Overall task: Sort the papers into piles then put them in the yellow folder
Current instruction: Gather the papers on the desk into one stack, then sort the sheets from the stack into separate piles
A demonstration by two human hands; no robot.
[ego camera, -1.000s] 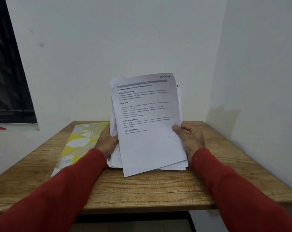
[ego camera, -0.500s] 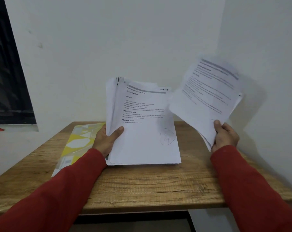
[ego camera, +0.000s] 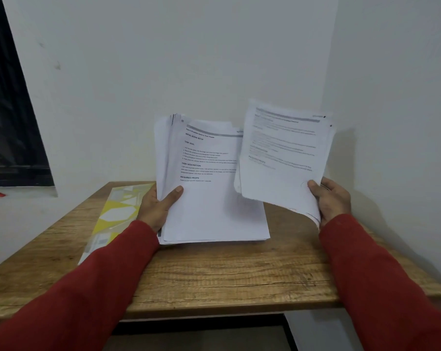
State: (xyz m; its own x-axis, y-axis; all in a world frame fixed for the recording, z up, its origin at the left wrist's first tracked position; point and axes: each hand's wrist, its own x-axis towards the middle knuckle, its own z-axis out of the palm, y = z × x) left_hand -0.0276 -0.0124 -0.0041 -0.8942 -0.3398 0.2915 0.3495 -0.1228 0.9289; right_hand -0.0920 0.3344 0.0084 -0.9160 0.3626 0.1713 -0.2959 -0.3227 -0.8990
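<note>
Thick stack of white printed papers (ego camera: 212, 198) stands tilted on brown wooden table (ego camera: 214, 274); my left hand (ego camera: 158, 203) grips its left edge, thumb across front sheet. My right hand (ego camera: 332, 201) pinches smaller bunch of printed sheets (ego camera: 280, 158), lifted clear, overlapping stack's right top corner. Yellow patterned folder (ego camera: 113, 214) flat at table's left, untouched. Judgement: lay bunch on bare wood right, edges squared, well apart from stack. Bunch text blurred; sheet count unreadable; folder partly behind left arm.

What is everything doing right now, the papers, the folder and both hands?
Paper stack: upright, bottom edge on the table.
Loose sheets: lifted, curling.
Yellow folder: flat, closed.
Left hand: grips the stack.
Right hand: pinches the sheets.
</note>
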